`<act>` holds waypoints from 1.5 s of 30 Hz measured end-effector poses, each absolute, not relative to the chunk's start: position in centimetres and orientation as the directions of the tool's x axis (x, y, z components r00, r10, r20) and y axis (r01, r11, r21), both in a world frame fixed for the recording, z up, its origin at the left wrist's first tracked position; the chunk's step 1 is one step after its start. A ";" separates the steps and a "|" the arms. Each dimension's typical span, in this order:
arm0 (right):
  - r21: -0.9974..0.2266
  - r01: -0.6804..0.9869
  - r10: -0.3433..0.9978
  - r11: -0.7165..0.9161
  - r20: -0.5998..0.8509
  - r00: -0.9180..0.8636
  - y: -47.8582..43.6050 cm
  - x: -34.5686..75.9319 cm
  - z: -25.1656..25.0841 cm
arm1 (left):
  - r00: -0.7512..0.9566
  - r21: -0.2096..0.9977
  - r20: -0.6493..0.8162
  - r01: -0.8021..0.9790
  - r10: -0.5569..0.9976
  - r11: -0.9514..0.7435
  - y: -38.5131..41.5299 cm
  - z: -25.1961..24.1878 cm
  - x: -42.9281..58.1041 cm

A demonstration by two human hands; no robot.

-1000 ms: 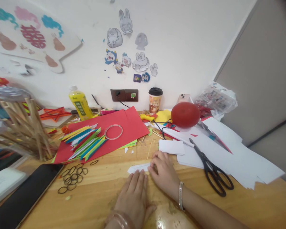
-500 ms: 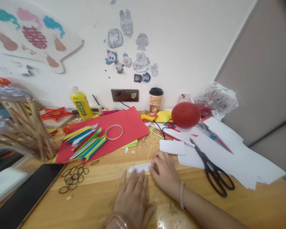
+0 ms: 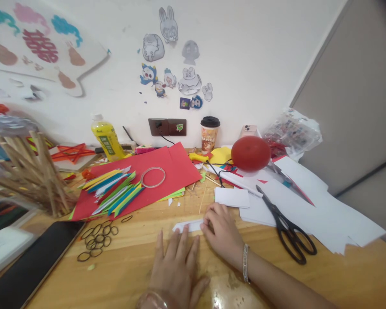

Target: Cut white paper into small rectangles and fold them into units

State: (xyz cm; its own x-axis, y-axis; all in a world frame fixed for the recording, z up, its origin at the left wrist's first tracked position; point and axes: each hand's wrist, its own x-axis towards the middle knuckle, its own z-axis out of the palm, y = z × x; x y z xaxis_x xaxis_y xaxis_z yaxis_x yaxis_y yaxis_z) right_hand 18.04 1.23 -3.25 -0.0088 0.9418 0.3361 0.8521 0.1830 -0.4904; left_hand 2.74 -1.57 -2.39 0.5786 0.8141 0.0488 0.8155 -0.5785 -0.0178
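Bare table (image 3: pixel 128 266) lies open at lower centre; rubber bands (image 3: pixel 96 240) crowd its left, scissors (image 3: pixel 287 229) and white sheets (image 3: pixel 321 214) its right.

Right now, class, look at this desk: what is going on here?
A person works at a cluttered wooden table. The right hand presses on one end of a folded white paper strip. The left hand lies flat, fingers spread, its fingertips by the strip. Black scissors lie untouched on white sheets to the right, and coloured strips rest on a red sheet.

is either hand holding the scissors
No, the scissors lie on the white paper, to the right of the right hand, and no hand touches them.
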 end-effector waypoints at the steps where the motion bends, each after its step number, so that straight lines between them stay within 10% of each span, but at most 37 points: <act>1: -0.493 0.851 0.943 0.181 0.334 -0.007 1.2 18.0 -3.2 | 0.579 -0.037 0.073 0.815 0.812 -0.578 -1.6 -2.5 2.7; 19: -0.497 0.849 0.945 0.181 0.326 -0.011 1.3 18.2 -3.4 | 0.666 -0.141 0.322 0.737 0.673 -0.662 -1.1 -5.5 1.1; 38: -0.505 0.855 0.957 0.118 0.289 0.039 1.4 18.4 -3.3 | 0.684 -0.064 -0.020 0.727 0.729 -0.684 -0.3 -3.1 1.6; 45: -0.564 0.820 0.970 0.092 0.237 0.054 1.6 18.8 -3.0 | 0.711 0.004 0.056 0.702 0.701 -0.712 0.9 -3.7 -1.0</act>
State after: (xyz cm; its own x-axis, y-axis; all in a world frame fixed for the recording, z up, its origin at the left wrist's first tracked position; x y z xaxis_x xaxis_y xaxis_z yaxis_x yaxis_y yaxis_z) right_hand 18.77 1.55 -2.97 0.0543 0.9699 0.2373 0.8203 0.0922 -0.5645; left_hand -0.96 0.92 -3.67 0.7110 0.7009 0.0561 0.7018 -0.7123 0.0045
